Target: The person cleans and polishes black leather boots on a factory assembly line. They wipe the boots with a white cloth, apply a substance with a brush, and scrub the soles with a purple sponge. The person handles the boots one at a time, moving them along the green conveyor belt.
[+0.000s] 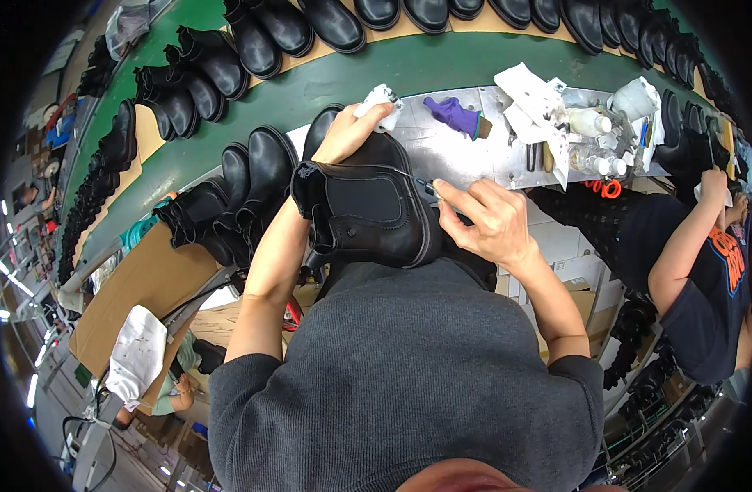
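A black ankle boot (363,201) with an elastic side panel lies on its side against my front, its sole edge to the right. My left hand (349,135) reaches past the boot's far side, closed on a crumpled white cloth (386,107) with black smudges. The boot rests across my left forearm. In my right hand (492,220) is a slim dark pen-like tool (426,188), pinched between thumb and fingers. Its thin tip points at the boot's welt, and I cannot tell whether it touches. Behind the boot, another black boot (321,129) is partly hidden.
More black boots (271,160) stand on the left; rows line the green conveyor (343,78). On the metal ledge lie a purple glove (454,117), stained white cloths (528,102) and plastic bottles (589,122). A co-worker (696,254) works at right. A cardboard sheet (138,299) lies left.
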A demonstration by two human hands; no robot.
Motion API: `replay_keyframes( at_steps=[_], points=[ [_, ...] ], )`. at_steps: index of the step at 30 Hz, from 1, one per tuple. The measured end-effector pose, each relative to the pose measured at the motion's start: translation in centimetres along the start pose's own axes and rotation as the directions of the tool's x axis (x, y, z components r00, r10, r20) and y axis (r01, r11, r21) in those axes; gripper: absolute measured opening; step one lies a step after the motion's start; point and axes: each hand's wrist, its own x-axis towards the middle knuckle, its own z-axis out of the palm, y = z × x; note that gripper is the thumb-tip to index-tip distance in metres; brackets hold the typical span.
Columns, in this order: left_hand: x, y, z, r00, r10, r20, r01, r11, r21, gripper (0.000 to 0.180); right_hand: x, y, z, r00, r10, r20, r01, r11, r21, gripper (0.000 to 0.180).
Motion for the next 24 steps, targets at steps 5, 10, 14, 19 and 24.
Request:
replay_keyframes(
  at_steps=[5, 10, 14, 19, 24],
  points=[
    [0.0, -0.5, 0.0, 1.0, -0.007, 0.009, 0.007, 1.0, -0.019, 0.036, -0.7, -0.3, -0.3, 1.0, 0.011, 0.006, -0.011, 0.999, -0.033, 0.036],
    [0.3, -1.0, -0.1, 1.0, -0.012, 0.015, 0.012, 1.0, -0.008, 0.04, -1.4, -0.4, -0.4, 0.999, 0.035, 0.025, -0.034, 0.999, -0.033, 0.034],
    [0.4, -1.2, -0.3, 0.999, -0.051, 0.018, 0.051, 0.998, 0.025, 0.05, -1.6, -0.4, -0.8, 0.999, 0.045, 0.024, -0.045, 0.999, -0.005, 0.037],
    [0.2, -0.4, -0.2, 0.998, -0.064, 0.003, 0.064, 0.997, 0.046, 0.05, -0.7, -0.4, -0.1, 1.0, 0.011, -0.015, -0.012, 0.999, -0.032, 0.034],
    [-0.1, -0.4, -0.3, 1.0, -0.012, 0.006, 0.012, 1.0, 0.0, 0.036, -0.5, -0.4, 0.0, 1.0, 0.003, -0.023, -0.004, 1.0, -0.011, 0.038]
  ],
)
